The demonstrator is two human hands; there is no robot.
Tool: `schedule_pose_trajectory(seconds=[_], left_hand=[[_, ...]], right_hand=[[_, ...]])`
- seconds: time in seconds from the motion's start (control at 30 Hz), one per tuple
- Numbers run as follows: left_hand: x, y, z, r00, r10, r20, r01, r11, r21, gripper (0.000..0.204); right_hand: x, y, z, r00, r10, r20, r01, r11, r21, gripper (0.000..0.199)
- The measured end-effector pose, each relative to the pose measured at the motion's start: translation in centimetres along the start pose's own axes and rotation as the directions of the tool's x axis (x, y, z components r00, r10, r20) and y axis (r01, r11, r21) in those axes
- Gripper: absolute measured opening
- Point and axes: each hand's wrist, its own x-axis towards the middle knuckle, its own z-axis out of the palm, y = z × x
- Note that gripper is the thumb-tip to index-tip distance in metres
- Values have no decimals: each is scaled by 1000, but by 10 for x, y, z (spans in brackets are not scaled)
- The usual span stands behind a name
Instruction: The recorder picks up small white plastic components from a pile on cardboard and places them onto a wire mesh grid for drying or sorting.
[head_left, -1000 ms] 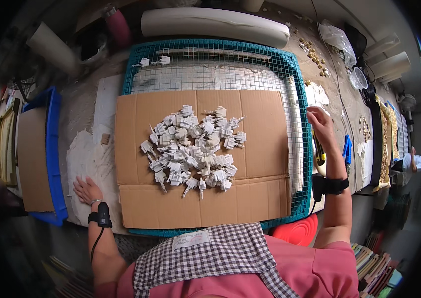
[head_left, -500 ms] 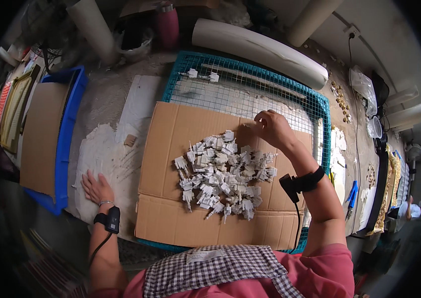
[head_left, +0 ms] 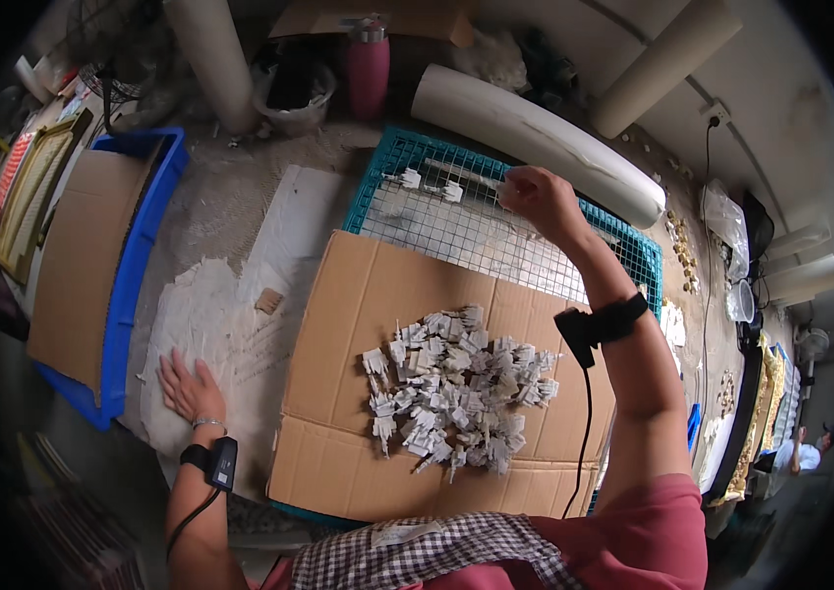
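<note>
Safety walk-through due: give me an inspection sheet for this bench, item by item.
Surface: worktable dusted with white residue.
Job's things: heap of small white pieces on cardboard sheet over teal wire tray; two pieces on the mesh.
Clutter: white roll, red bottle, blue crate.
Hands: left hand flat on table; right hand pinching a small piece above the mesh.
Cables: wristband lead along right arm.
Surroundings: another person far right.

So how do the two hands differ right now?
The left hand lies flat, palm down, on the white sheet beside the cardboard; the right hand is raised over the teal wire rack, fingers pinched around a small white piece. The left holds nothing. Both wear a black wrist device.
</note>
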Motion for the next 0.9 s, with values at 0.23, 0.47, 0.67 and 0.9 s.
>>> schedule_pose_trajectory(seconds=[0.23, 0.47, 0.67, 0.9], left_hand=[[-3, -2, 5, 999, 30, -14, -30, 1000, -3, 52], [-1, -6, 4, 995, 75, -61, -76, 997, -19, 51], [-3, -1, 1, 997, 60, -40, -60, 998, -10, 49], [-2, -2, 2, 998, 57, -37, -58, 998, -18, 51]], right_hand=[[66, 20, 52, 998, 63, 18, -63, 998, -32, 29], [75, 28, 73, 992, -44, 119, 67, 978, -198, 30], [71, 32, 71, 993, -36, 116, 53, 988, -147, 31], [68, 25, 69, 986, 0, 165, 35, 978, -206, 34]])
